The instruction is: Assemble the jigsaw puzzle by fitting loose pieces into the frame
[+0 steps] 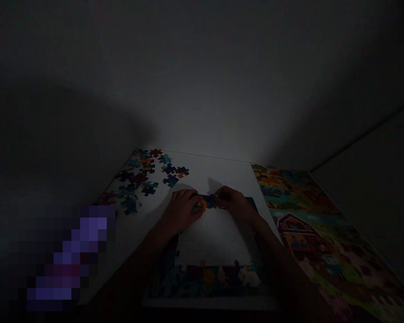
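A jigsaw puzzle is partly joined on a white tabletop, with a finished strip (218,280) along its near side. At the far edge, my left hand (182,208) is closed with curled fingers on a puzzle piece (202,205) showing some orange. Opposite it, my right hand (234,204) pinches at the same dark row of pieces (209,200), fingertips pressed down on a piece. The fingers partly hide what they grip, and the light is very dim. A dark joined corner (252,202) shows beyond my right wrist.
Several loose puzzle pieces (139,177) lie scattered at the table's far left. To the right is a colourful farm picture (299,229) with a red barn, and another picture (283,184) lies behind it. A pale wall (202,89) rises behind the table. A pixelated purple patch covers the lower left.
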Motion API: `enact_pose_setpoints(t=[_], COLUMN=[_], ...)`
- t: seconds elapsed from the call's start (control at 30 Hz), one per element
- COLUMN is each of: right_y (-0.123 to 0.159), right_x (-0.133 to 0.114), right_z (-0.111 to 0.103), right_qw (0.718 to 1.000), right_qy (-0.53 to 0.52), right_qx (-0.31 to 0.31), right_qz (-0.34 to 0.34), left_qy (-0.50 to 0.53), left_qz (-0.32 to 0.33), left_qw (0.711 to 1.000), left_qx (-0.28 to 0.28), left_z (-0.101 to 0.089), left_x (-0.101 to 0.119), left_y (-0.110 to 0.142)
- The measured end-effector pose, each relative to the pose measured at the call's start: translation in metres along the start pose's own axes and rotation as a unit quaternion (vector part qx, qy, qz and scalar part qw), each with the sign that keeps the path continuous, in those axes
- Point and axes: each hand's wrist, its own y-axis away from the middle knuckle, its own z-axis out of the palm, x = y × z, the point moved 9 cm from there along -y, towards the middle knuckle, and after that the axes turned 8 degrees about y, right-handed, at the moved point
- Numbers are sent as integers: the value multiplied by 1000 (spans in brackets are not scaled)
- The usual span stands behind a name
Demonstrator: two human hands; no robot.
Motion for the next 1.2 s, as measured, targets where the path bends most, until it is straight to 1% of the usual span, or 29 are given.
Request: enact_pose_setpoints(t=[0.07, 0.13, 0.23, 0.3, 0.37, 0.4, 0.47, 0.53, 0.57, 0.67, 0.77, 0.87, 1.0, 1.13, 1.2], right_y=[0, 3, 9, 10, 10, 8, 5, 2, 1, 1, 6, 11, 13, 14, 14], right_x=[-4, -12, -22, -22, -20, -18, -10, -3, -1, -1, -4, -3, -3, -5, -6], right_z=[-3, -7, -8, -6, -7, -10, -21, -34, -38, -41, -40, -38, -37, -37, -34], right_qw=[996, 985, 971, 968, 972, 975, 977, 972, 970, 971, 976, 972, 965, 966, 965], right_qy=[82, 162, 228, 239, 221, 206, 190, 204, 215, 222, 211, 230, 259, 254, 259], right_qx=[23, 50, 57, 46, 40, 47, 81, 112, 113, 75, 31, 3, -12, -16, -6], right_qz=[-12, -31, -49, -54, -63, -65, -53, -35, -30, -40, -52, -44, -33, -33, -39], left_qy=[-1, -3, -7, -10, -13, -15, -19, -22, -21, -17, -16, -13, -7, 1, 4], left_qz=[0, 0, -2, 0, 2, 3, 1, -1, -1, 17, 45, 52, 46, 19, 3], left_qw=[1000, 1000, 1000, 1000, 1000, 1000, 1000, 1000, 1000, 999, 997, 996, 997, 999, 1000], left_qx=[-1, -1, -2, -4, -4, -4, -7, -12, -16, -30, -56, -68, -60, -36, -25], left_z=[0, -1, 0, 1, 1, 2, 2, 2, 3, 5, 14, 21, 24, 19, 16], left_x=[1, 2, 1, 1, 0, -1, -1, -1, 0, 10, 25, 32, 26, 13, 9], left_y=[0, -1, -1, -1, -1, 0, 0, 0, -2, -10, -23, -35, -42, -45, -44])
